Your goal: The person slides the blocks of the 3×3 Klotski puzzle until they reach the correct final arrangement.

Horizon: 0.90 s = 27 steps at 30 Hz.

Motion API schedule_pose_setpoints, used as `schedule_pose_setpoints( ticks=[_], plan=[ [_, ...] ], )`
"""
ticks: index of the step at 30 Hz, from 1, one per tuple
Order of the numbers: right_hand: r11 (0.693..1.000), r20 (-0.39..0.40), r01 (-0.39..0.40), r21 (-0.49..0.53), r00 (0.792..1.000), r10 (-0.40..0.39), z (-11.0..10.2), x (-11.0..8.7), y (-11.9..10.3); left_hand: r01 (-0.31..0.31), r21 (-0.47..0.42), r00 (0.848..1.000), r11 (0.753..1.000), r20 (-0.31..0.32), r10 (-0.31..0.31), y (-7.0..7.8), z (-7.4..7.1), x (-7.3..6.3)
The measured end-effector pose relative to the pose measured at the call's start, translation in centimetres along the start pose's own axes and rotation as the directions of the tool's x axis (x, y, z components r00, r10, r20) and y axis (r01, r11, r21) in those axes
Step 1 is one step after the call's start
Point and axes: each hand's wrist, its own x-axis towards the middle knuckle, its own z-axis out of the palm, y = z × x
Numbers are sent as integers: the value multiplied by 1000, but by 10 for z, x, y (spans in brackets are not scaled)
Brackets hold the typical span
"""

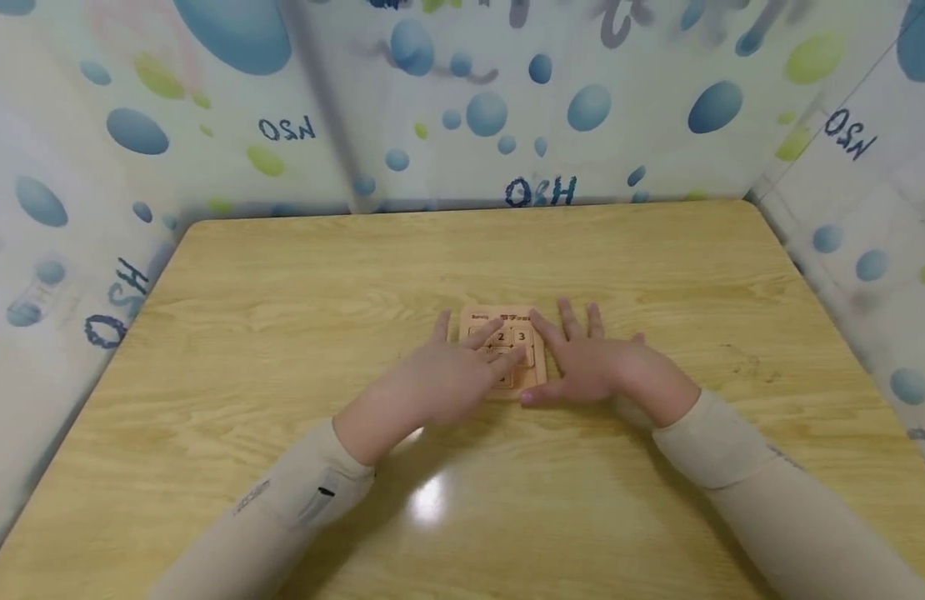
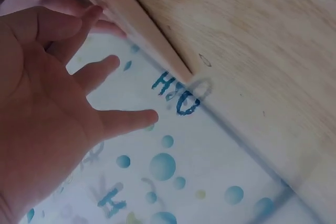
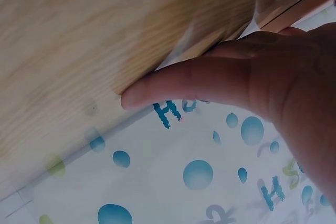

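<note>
A small square wooden number sliding puzzle lies flat near the middle of the table; tiles 2 and 3 show in its top row. My left hand reaches over it from the left with fingers spread, covering much of the tiles, and a fingertip is at the tiles below the 3. At the puzzle's right side is my right hand, its thumb at the lower right corner, index finger near the upper right corner and the other fingers stretched over the table. In the left wrist view the puzzle's edge shows beyond the left fingers.
The light wood-grain table has rounded back corners. Behind it and at both sides stand white walls printed with blue and green bubbles and lettering. Both forearms wear beige sleeves.
</note>
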Motion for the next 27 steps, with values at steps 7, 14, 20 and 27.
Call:
schedule_pose_setpoints(
  ticks=[7, 14, 20, 27],
  plan=[
    [1000, -9, -3, -2, 1000, 3, 2, 3, 1, 71, -89, 997, 993, -30, -74, -15, 1, -24],
    [1000, -8, -5, -8, 1000, 5, 3, 4, 2, 40, -81, 999, 996, -25, -42, -16, 7, -42],
    [1000, -1, -5, -5, 1000, 5, 2, 2, -1, 20, -101, 1000, 995, -2, -21, -5, 8, -41],
    [1000, 6, 0, 7, 1000, 0, 1, 0, 0, -30, -142, 999, 989, 10, 32, 10, 13, -25]
  ],
)
